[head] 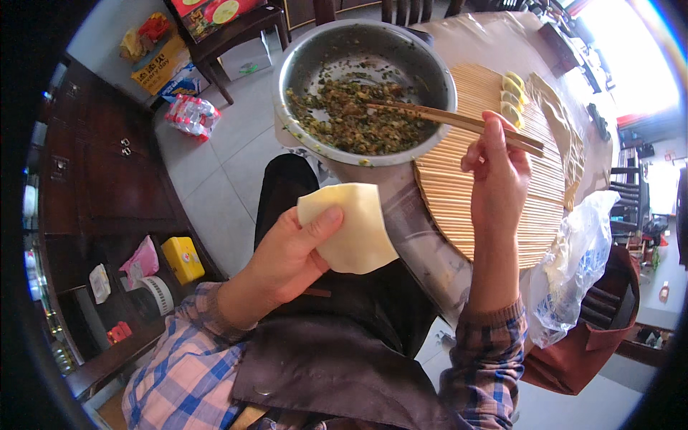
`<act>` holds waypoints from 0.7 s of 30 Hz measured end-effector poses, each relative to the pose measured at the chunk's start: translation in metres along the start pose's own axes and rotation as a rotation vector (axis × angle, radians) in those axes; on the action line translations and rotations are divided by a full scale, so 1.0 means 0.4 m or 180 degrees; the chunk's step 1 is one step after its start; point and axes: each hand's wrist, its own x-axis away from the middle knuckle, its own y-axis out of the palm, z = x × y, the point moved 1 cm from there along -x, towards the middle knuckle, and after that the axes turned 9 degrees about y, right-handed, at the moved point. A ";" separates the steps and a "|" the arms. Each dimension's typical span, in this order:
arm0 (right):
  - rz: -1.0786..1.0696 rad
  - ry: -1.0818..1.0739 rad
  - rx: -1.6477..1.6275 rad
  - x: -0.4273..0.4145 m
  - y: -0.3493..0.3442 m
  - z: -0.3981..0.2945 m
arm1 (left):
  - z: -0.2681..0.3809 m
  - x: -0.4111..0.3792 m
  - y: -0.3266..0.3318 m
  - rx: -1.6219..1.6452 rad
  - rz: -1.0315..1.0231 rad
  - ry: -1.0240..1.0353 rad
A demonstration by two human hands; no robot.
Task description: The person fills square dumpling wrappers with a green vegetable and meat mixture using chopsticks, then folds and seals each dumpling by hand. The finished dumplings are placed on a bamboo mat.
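Note:
My left hand point(301, 252) holds a pale yellow dough wrapper point(352, 231) above my lap, the thumb on top of it. In my right hand point(500, 161) is a pair of wooden chopsticks point(457, 119), their tips in the chopped green and brown filling point(355, 115). That filling lies in a wide steel basin point(368, 159) at the table's near edge. To its right lies a round mat of thin slats point(484, 199), partly hidden by my right hand and forearm. Several folded dumplings point(512, 99) sit in a row on the mat's far side.
A crumpled cloth point(559, 140) lies along the mat's right edge. A clear plastic bag point(575, 263) is at the table's near right, by a chair with a brown-red cover point(580, 349). Wrapped bottles point(193, 117) stand on the floor at left, near a dark wooden cabinet point(107, 156).

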 end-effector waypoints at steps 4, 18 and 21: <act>-0.0544 -0.0564 0.1206 -0.039 0.086 -0.037 | 0.066 0.023 -0.062 -0.3261 -0.0020 0.1236; -0.0756 -0.0612 0.1603 -0.029 0.176 -0.071 | 0.152 -0.062 -0.184 0.0204 0.1379 0.1067; -0.0981 -0.0991 0.1956 -0.038 0.204 -0.039 | 0.160 -0.076 -0.166 0.0175 0.1383 0.1287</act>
